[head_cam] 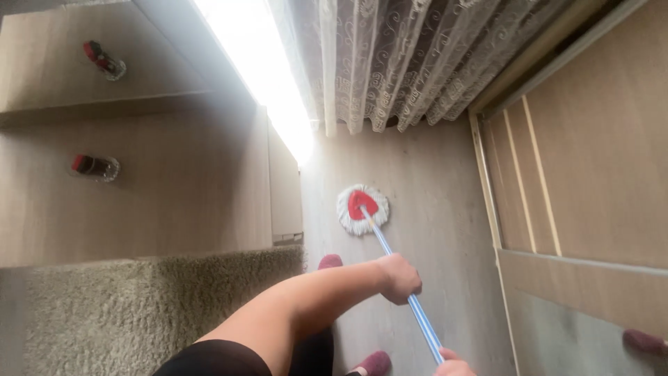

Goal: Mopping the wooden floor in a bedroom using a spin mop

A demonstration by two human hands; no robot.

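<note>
Red-white mop head (362, 209): flat on floor (431, 209) by curtain (417, 63).
Left hand (399, 277): fingers clenched round pole (410, 299).
Right hand (454, 363): grips pole's end.
Progress: cannot tell; no wet streaks.

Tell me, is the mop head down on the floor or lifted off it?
Down on the floor: the mop head lies flat, its white fringe spread round the red centre on the floor.

— What are we holding?
— Our mop (362, 209): white fringed head with a red triangular plate, flat on the floor near the curtain, blue-and-white pole slanting back to us.
</note>
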